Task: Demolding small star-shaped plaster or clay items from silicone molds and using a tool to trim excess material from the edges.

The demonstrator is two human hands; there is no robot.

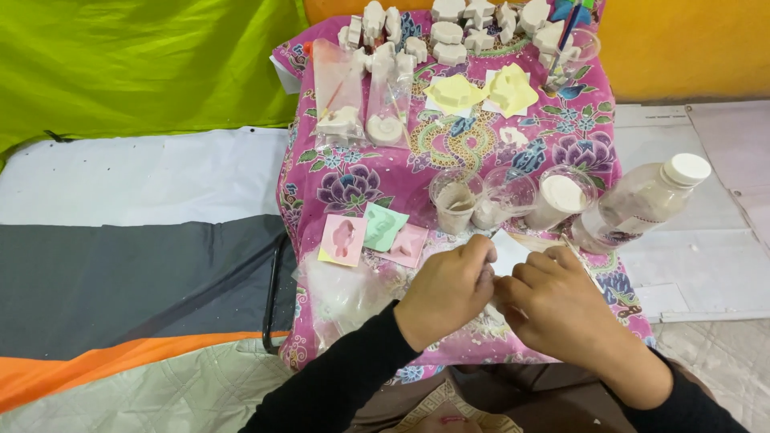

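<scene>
Head view: a person in black sleeves works at a small table draped in a pink floral cloth (353,180), the left hand (446,290) and right hand (553,306) brought together at the near edge; both hands are curled narrow with fingertips pinched toward each other over a white patch on the cloth, though whatever small thing they pinch is hidden between the fingers and cannot be told.

Work looks well under way, judging by the table; rows of finished white plaster figures (449,32) stand at the far edge, and two more lie sealed in clear bags (361,100) left of centre; two yellow moulds (485,92) rest mid-table, and three pastel moulds (373,234), pink and green, lie just left of the hands, appearing empty.

Just beyond the hands stand three clear plastic cups (505,199), holding pale powder or paste; a white-capped plastic bottle (642,204) lies tilted at the right, close to the right hand; a crumpled clear plastic bag (341,293) sits near left; a cup of brushes (571,44) stands far right; the cups and bottle crowd the space directly ahead.
</scene>
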